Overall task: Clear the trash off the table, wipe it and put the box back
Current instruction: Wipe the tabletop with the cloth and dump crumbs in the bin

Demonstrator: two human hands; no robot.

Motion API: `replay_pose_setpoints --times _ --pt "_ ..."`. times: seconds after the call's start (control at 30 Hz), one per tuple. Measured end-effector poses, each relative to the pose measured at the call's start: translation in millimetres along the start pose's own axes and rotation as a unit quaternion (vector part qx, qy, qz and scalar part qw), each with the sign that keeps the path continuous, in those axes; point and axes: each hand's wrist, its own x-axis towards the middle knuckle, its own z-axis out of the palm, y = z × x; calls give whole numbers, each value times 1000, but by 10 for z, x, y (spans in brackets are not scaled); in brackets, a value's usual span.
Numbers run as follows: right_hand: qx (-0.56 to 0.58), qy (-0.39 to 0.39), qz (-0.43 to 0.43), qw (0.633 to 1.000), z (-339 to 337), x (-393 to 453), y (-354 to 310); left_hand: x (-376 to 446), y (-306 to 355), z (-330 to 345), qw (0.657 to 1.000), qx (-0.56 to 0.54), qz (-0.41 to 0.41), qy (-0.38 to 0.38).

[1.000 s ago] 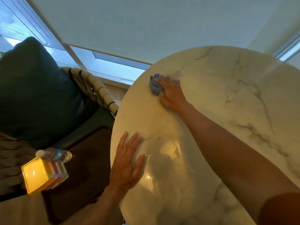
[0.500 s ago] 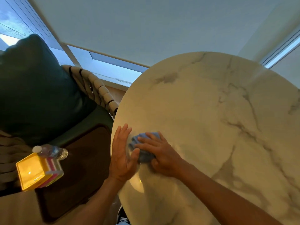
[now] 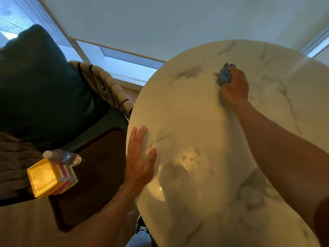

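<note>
A round white marble table (image 3: 187,107) fills the right of the view. My right hand (image 3: 235,87) reaches to its far side and grips a bunched blue cloth (image 3: 224,75) against the top. My left hand (image 3: 140,157) lies flat with straight fingers on the table's near left edge. A yellow box (image 3: 45,180) with pink and white sides sits off the table at the left, on a seat beside a clear plastic water bottle (image 3: 65,156).
A dark green cushion (image 3: 35,82) leans on the seat at the left, with a woven chair back (image 3: 106,84) between it and the table. A dark brown cushion or tray (image 3: 92,175) lies below it. Windows run behind.
My right hand has swept the blue cloth from beside my left hand out to the far side of the table. My left hand stays pressed at the near left edge.
</note>
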Motion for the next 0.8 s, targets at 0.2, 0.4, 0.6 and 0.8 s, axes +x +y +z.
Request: replay_pose_setpoints --times 0.2,0.4,0.6,0.8 --pt "14 -141 -187 972 242 -710 -404 5 30 -18 1000 -5 -19 -10" --pt "7 -241 -289 926 -44 -1908 -294 -2 -1 -36 999 -4 -21 -23" --pt "42 -283 -272 919 -213 -2777 -170 -22 -2 -59 999 -14 -32 -28" --pt "182 -210 -166 946 -436 -2351 -550 -101 66 -178 990 -132 -31 25"
